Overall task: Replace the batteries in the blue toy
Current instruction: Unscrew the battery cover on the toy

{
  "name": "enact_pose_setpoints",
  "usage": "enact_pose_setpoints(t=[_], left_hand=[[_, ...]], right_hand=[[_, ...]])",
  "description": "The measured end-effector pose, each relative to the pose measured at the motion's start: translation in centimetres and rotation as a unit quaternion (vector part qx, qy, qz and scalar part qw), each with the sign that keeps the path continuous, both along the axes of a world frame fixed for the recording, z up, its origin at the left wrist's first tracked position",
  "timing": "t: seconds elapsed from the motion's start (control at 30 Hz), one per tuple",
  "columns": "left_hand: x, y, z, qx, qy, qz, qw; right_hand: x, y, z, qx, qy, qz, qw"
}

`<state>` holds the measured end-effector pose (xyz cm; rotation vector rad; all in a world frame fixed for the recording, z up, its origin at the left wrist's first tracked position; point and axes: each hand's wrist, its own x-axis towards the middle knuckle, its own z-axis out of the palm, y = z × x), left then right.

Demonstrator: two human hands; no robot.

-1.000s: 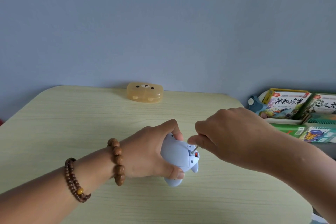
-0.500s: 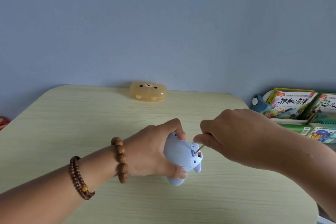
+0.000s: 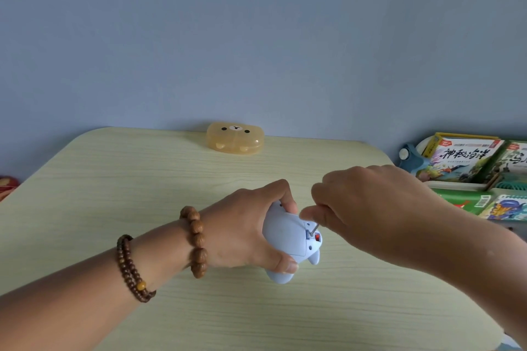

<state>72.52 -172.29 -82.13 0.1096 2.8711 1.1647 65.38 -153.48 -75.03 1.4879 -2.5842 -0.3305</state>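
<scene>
Before blue wall point(image 3: 256, 37), pale table point(image 3: 119, 185), blue toy point(image 3: 285, 234).

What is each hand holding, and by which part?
The left hand grips the pale blue plastic toy round its body; the right hand pinches a thin metal tool by its upper end.

We log, non-task items only:
1) Bench point(image 3: 114, 194): pale wood-grain top, rounded far corners.
2) Amber translucent case point(image 3: 235, 138) w/ bear face, at far edge of bench, approx. centre, by plain blue-grey wall point(image 3: 256, 37).
3) Off bench, right: picture books point(image 3: 462, 159), Chinese titles, covers up. Green-covered book point(image 3: 467, 201) w/ barcode lies nearer us.
4) Teal plastic item point(image 3: 410, 158) w/ white round knob, just left of books.
5) Red obj. point(image 3: 7, 186) at left edge, mostly cut off; we can't ID it.
</scene>
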Motion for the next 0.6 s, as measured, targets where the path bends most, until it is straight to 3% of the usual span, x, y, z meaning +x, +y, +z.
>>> enact_pose_setpoints(t=[0.13, 0.6], left_hand=[[-0.02, -0.11, -0.04, 0.002, -0.008, 0.009, 1.000], [-0.07, -0.50, 0.19, 0.046, -0.021, 0.003, 0.999]], right_hand=[[0.61, 0.71, 1.08, -0.025, -0.090, -0.028, 0.995], [0.30, 0.20, 0.32, 0.027, -0.063, -0.053, 0.996]])
